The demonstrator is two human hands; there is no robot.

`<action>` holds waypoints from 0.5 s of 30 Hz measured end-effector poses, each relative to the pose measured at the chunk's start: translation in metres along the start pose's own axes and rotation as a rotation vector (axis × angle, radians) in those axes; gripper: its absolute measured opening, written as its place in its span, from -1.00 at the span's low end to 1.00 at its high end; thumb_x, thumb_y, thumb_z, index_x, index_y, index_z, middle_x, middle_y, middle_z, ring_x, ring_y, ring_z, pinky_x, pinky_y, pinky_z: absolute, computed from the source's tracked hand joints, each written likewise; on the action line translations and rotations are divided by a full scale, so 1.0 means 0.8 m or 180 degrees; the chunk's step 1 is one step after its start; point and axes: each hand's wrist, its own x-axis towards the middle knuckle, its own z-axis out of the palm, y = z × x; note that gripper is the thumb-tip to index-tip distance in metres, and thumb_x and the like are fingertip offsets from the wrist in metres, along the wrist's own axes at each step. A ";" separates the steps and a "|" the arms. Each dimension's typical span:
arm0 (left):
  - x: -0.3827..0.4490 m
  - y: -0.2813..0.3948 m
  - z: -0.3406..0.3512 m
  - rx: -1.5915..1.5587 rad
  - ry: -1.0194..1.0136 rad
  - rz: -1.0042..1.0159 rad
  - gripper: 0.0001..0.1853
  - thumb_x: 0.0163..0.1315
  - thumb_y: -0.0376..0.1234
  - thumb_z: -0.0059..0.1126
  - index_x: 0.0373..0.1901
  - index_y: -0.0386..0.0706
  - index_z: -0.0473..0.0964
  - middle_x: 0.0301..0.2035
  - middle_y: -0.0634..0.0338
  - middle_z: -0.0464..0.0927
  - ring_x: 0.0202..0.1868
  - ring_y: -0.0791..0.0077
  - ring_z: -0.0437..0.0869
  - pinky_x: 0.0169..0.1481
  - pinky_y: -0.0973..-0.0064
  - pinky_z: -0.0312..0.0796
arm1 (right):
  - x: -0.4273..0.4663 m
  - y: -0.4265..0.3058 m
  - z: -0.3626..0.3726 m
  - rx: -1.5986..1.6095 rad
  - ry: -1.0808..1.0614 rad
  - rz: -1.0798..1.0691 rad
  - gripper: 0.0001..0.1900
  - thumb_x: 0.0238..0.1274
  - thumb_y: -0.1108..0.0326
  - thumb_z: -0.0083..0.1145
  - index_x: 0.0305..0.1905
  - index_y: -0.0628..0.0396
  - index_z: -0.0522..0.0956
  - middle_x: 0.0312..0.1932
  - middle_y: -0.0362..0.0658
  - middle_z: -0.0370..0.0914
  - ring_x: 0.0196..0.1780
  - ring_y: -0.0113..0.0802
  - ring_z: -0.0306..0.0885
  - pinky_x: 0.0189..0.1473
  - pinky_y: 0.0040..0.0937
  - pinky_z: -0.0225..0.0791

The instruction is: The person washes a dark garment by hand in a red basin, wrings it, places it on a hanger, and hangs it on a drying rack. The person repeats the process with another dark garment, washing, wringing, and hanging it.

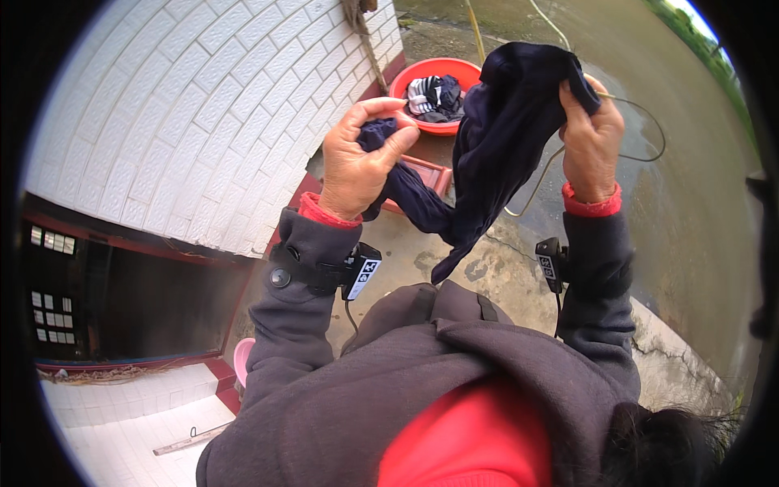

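Observation:
A dark navy cloth garment point(505, 115) hangs in folds between my two raised hands. My right hand point(590, 134) grips its upper edge, thumb in front. My left hand point(368, 152) is around a bunched end of the same fabric, with thumb and fingertips curled near each other. From that hand the cloth sags down and joins the wider part, and one narrow tip hangs lowest in front of my body. Behind the garment and between the hands stands a red plastic basin point(435, 128) with dark and striped black-and-white clothes point(432, 97) in it.
A white tiled wall point(243, 91) rises on the left, with a dark doorway point(164, 304) below. A pinkish-red plastic stool or box point(426, 176) is on the concrete floor point(487, 262) beneath the cloth. A thin hose or wire point(660, 134) loops at the right, and a pink basin point(242, 360) shows at lower left.

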 end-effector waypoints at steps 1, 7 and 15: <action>0.002 0.003 0.013 -0.0033 0.0035 -0.0042 -0.72 0.02 -0.52 0.24 -0.19 -0.26 0.47 -0.43 0.33 0.52 -0.40 0.72 0.49 -0.28 0.75 0.37 | 0.010 -0.002 -0.024 0.0023 0.0093 -0.0031 -0.84 0.16 0.44 0.12 -0.18 0.27 0.52 -0.42 -0.37 0.48 -0.34 -0.69 0.35 -0.29 -0.73 0.22; 0.011 0.001 0.057 -0.0417 0.0114 -0.0311 -0.82 0.14 -0.46 0.16 -0.21 -0.25 0.46 -0.45 0.23 0.54 -0.54 0.73 0.42 -0.47 0.78 0.29 | 0.060 -0.016 -0.132 -0.0241 0.0470 -0.0161 -0.82 0.16 0.38 0.11 -0.17 0.22 0.53 -0.63 -0.43 0.28 -0.65 -0.75 0.09 -0.65 -0.72 -0.10; 0.009 -0.102 0.079 -0.0075 -0.0360 -0.1497 -0.79 0.10 -0.43 0.21 -0.21 -0.19 0.48 -0.41 0.25 0.54 -0.49 0.72 0.44 -0.43 0.75 0.34 | 0.104 -0.034 -0.157 -0.0193 0.0770 -0.0585 -0.82 0.11 0.43 0.15 -0.17 0.20 0.55 -0.59 -0.41 0.33 -0.63 -0.74 0.14 -0.64 -0.74 -0.08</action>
